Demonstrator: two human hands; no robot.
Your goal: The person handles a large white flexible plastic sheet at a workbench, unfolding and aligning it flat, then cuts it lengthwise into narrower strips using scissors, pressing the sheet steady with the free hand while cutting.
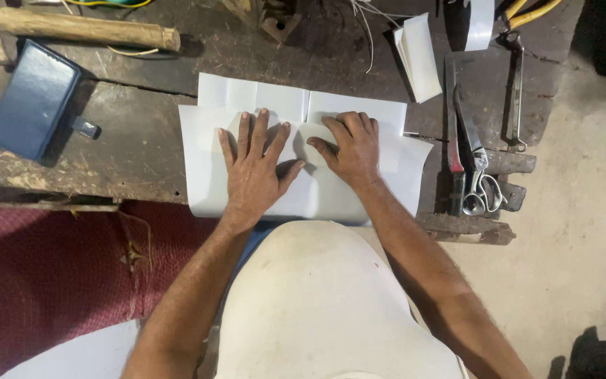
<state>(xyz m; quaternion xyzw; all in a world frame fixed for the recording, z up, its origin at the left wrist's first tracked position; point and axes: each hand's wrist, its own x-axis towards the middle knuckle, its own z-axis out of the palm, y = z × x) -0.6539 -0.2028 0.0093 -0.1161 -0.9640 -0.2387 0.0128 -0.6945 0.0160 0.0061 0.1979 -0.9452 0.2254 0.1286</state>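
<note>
A large white paper sheet (pixel 205 175) with folded flaps lies on a dark, worn wooden workbench (pixel 135 133). My left hand (pixel 254 165) rests flat on the paper's middle, fingers spread. Just to its right, my right hand (pixel 351 147) presses down on the paper with its fingers curled at a fold. Neither hand holds anything; both bear on the sheet.
A dark blue case (pixel 33 98) and a wooden stick (pixel 85 28) lie at the far left. A folded white paper (pixel 419 56) sits at the back right. Scissors (pixel 482 186), a knife (pixel 454 154) and a metal tool (pixel 515 91) lie along the right. A red mat (pixel 43 281) is below.
</note>
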